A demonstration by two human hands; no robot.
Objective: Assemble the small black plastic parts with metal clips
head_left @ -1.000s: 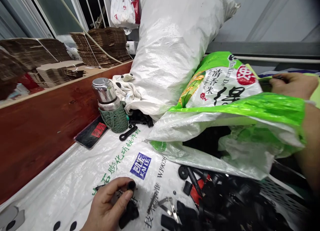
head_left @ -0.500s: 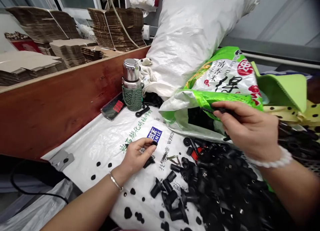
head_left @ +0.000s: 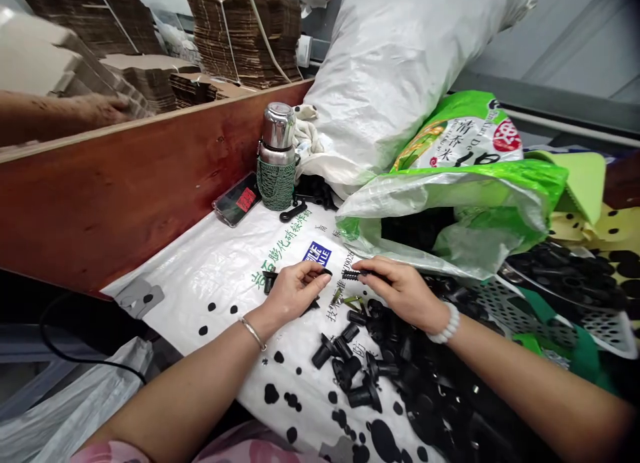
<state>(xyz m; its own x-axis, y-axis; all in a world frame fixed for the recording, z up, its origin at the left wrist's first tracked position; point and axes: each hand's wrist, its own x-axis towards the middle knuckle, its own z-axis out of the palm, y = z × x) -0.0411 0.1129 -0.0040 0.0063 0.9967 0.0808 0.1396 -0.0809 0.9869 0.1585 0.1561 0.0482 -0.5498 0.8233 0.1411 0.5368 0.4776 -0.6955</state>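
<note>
1. The left hand (head_left: 295, 293) and right hand (head_left: 403, 293) sit close together but apart, above a white woven plastic sheet (head_left: 200, 276) spread over the surface.
2. The left fingers (head_left: 305, 271) curl together, pinching a small black plastic part (head_left: 327, 272). The right thumb and forefinger pinch a short ribbed black plastic rod (head_left: 351, 275) at its end.
3. Small metal clips (head_left: 345, 299) lie just below the gap between the hands. A heap of black plastic fittings (head_left: 425, 376) spreads toward the near right.
4. A slip from that fingertip pinch could drop the ribbed rod into the heap, where matching black pieces would make it hard to find.
5. The open green-and-white woven rice bag (head_left: 450, 203) slumps at the far right. If it slid, its dark contents could spill across the sheet.
6. A careless reach toward the far edge could knock over the steel flask in a green knitted sleeve (head_left: 276, 156), which stands beside a phone (head_left: 235, 199).
7. The fingers hide most of the left-held part, so its shape is hard to make out. The bag's dark contents and the heap's lower layers cannot be told apart.
8. At the far left, another person's hand (head_left: 100, 109) rests against stacked flattened cardboard (head_left: 150, 83).
</note>
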